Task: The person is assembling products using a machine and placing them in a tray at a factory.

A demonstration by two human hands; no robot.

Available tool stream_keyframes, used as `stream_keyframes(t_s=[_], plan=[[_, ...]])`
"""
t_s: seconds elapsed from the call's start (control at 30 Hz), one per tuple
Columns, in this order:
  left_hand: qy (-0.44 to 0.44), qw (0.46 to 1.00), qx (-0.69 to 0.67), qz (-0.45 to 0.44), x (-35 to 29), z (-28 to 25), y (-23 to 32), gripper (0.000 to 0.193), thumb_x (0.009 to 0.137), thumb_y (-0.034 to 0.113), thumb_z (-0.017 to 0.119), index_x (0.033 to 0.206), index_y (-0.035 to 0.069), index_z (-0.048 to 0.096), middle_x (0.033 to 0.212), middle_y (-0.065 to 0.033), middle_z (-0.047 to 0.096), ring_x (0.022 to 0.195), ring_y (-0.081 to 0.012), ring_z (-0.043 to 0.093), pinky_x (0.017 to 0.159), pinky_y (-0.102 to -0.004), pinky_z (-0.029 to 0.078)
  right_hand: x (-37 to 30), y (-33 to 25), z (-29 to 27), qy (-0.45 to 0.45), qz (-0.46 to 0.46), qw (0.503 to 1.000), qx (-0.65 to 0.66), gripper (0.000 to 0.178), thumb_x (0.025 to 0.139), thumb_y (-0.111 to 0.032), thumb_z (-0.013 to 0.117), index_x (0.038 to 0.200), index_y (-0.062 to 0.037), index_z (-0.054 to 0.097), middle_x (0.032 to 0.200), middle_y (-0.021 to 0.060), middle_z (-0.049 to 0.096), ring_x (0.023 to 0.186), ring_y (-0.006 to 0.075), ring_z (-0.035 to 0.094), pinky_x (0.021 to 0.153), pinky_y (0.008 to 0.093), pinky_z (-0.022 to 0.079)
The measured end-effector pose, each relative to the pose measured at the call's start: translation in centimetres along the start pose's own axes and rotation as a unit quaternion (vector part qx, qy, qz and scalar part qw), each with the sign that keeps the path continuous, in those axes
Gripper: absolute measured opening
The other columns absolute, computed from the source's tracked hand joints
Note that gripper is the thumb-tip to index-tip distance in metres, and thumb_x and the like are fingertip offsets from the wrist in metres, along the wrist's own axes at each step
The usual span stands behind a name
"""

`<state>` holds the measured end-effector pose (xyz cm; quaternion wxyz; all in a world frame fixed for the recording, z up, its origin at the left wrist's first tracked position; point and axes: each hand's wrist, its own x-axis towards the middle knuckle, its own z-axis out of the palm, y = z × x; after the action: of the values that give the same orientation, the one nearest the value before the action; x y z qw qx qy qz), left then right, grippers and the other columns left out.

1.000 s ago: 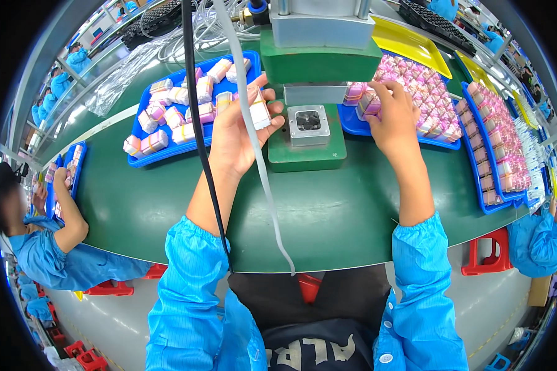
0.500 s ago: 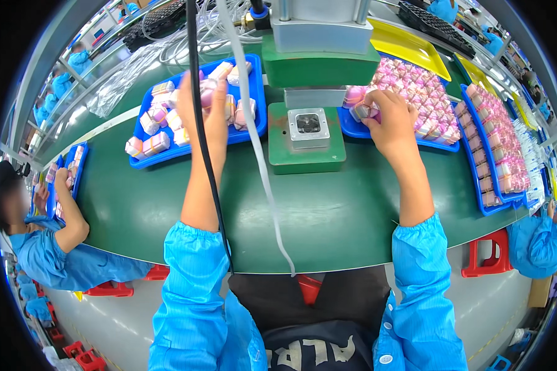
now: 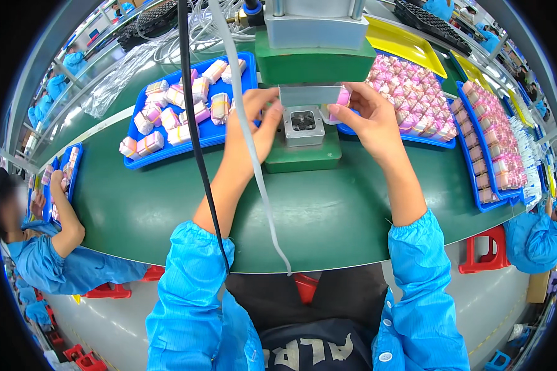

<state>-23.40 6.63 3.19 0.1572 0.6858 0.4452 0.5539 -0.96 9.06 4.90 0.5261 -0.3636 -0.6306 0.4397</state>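
Note:
A small metal nest with a dark recess sits on the green base of a press, below its raised head. At the left side of the nest is my left hand, its thumb and fingers bent toward it. Whatever those fingers hold is hidden. On the other side, my right hand pinches a small pink-and-white wrapped block between thumb and fingers, beside the press head. A blue tray of loose wrapped blocks lies to the left; another blue tray, packed with rows of blocks, lies to the right.
A black cable and a pale hose hang across the view in front of my left arm. More filled blue trays are stacked at the far right. A yellow tray lies behind. A co-worker sits at left.
My left hand has moved right, from over the loose-block tray to the nest. My right hand has come left from the packed tray's edge to the press, holding a block.

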Motion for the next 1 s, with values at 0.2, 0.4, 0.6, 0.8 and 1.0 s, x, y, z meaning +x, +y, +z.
stream_keyframes(t_s=[0.2,0.4,0.6,0.8,1.0], plan=[[-0.048,0.997,-0.033,-0.048,-0.5,0.8,0.4,0.027,0.093,0.02,0.065,0.11,-0.001,0.067,0.111,-0.0133,0.061,0.103,-0.0247,0.057,0.084,-0.034,0.046,-0.3,-0.2,1.1,0.01,-0.034,0.999,0.015,0.05,0.077,-0.006,0.081,0.122,0.003,0.062,0.103,0.0094,0.07,0.095,0.0146,0.064,0.085,0.0311,0.052],[-0.065,0.984,-0.137,-0.093,-0.2,0.7,2.1,0.032,0.091,0.024,0.069,0.116,0.004,0.068,0.117,-0.0068,0.06,0.104,-0.02,0.055,0.085,-0.0346,0.046,-0.5,1.2,3.7,0.013,-0.139,0.988,-0.069,0.04,0.072,-0.014,0.084,0.107,-0.0012,0.069,0.09,0.0052,0.063,0.079,0.0153,0.058,0.076,0.0289,0.05],[-0.077,0.984,-0.1,-0.122,0.0,0.5,2.3,0.033,0.088,0.02,0.074,0.117,0.004,0.068,0.115,-0.0045,0.059,0.099,-0.0167,0.056,0.082,-0.031,0.047,-0.5,0.5,2.9,-0.059,-0.128,0.987,-0.073,0.033,0.079,-0.014,0.078,0.108,0.0003,0.068,0.095,0.0077,0.064,0.084,0.0166,0.061,0.076,0.0314,0.051],[-0.057,0.988,-0.103,-0.095,0.0,1.2,1.9,0.034,0.088,0.02,0.075,0.116,0.003,0.068,0.111,-0.0061,0.063,0.1,-0.0192,0.057,0.089,-0.0331,0.047,-0.2,-0.3,1.6,-0.086,-0.052,0.987,-0.127,0.033,0.084,-0.016,0.075,0.111,0.0011,0.068,0.1,0.0122,0.067,0.092,0.0194,0.063,0.082,0.0323,0.05],[-0.083,0.993,-0.04,-0.077,-0.3,0.9,1.1,0.041,0.084,0.025,0.078,0.115,0.001,0.069,0.116,-0.009,0.064,0.109,-0.0239,0.055,0.096,-0.0369,0.044,-0.3,0.8,1.0,-0.087,-0.132,0.971,-0.179,0.037,0.083,-0.02,0.076,0.11,0.0033,0.067,0.099,0.0131,0.066,0.097,0.0268,0.062,0.086,0.0367,0.048]])
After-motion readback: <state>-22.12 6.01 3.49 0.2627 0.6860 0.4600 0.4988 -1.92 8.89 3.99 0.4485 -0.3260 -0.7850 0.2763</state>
